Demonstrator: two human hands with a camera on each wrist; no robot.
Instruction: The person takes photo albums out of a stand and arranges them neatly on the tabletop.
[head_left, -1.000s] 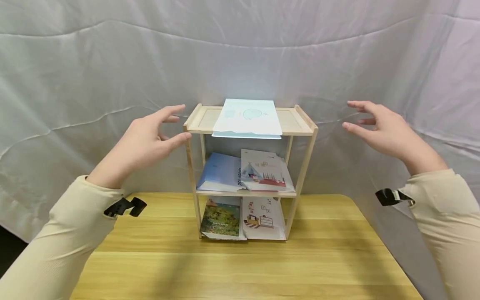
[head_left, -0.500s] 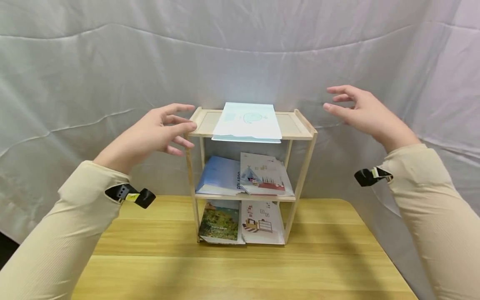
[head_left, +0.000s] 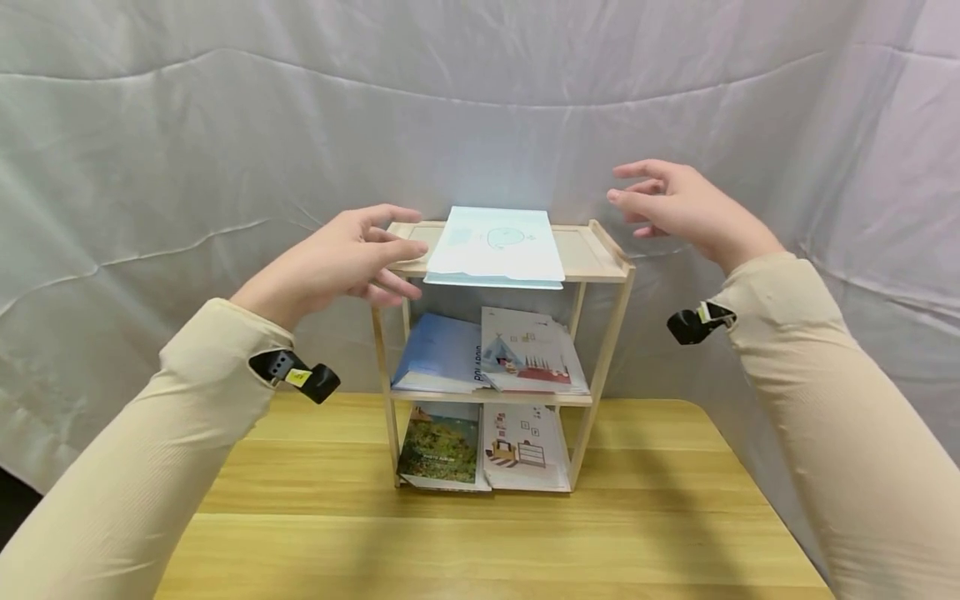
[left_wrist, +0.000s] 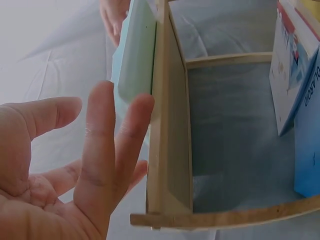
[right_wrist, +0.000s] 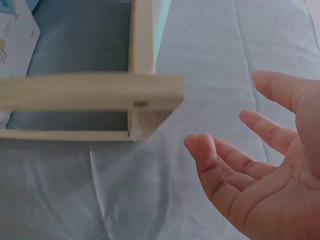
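A pale mint book with a drawn whale-like shape (head_left: 498,242) lies flat on the top board of a small wooden shelf (head_left: 588,250), its front edge jutting past the board. My left hand (head_left: 352,254) is at the shelf's upper left corner, fingers spread and fingertips near the book's left side; nothing is in its grasp. In the left wrist view the left hand (left_wrist: 100,170) appears apart from the mint book (left_wrist: 137,55). Up and to the right of the shelf hovers my right hand (head_left: 678,204), fingers loosely bent and holding nothing. The right wrist view has that hand (right_wrist: 265,175) clear of the wooden frame.
On the middle shelf lie a blue album (head_left: 442,350) and a white book with a tent picture (head_left: 525,354). Below them are a photo album with trees (head_left: 442,446) and a white illustrated book (head_left: 525,450). The wooden table (head_left: 480,542) carries the shelf; grey cloth (head_left: 480,100) hangs behind.
Both hands have moved inward toward the mint book: the left hand to the right, the right hand leftward and up. The books and shelf stay in place.
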